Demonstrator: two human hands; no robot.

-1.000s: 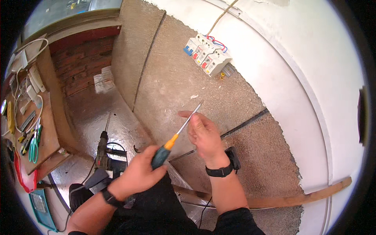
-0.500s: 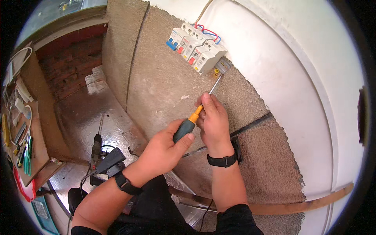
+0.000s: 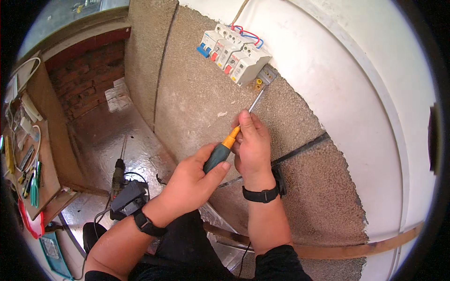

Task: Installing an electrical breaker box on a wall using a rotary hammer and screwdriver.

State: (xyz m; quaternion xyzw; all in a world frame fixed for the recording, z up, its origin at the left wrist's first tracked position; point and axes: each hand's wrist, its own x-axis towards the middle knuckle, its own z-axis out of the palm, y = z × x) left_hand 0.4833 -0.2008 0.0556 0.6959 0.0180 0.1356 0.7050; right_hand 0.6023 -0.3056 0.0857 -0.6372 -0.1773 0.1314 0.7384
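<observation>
My left hand [image 3: 192,178] is wrapped round the dark grey handle of a screwdriver [image 3: 217,154] with a yellow collar. Around its shaft, just ahead of the collar, the fingers of my right hand [image 3: 253,145] are closed. The metal shaft slants up and right, its tip at the lower end of a grey metal mounting rail [image 3: 267,75]. Whether a screw sits under the tip is too small to tell. Beside the rail's end are small yellow round pieces [image 3: 258,81]. White circuit breakers [image 3: 234,55] with blue and red switches sit on the rail, red and blue wires [image 3: 251,35] at their top.
A power drill [image 3: 119,175] with a long bit stands at lower left on a shiny floor covering [image 3: 96,140]. Left of it, a wooden shelf [image 3: 49,164] carries green-handled tools [image 3: 35,187] and cables. A wooden strip [image 3: 337,249] crosses the rough wall at lower right.
Both hands and the screwdriver sit slightly farther left in the picture, and the view has shifted a little. The grip is unchanged, and the tip is still at the rail's end.
</observation>
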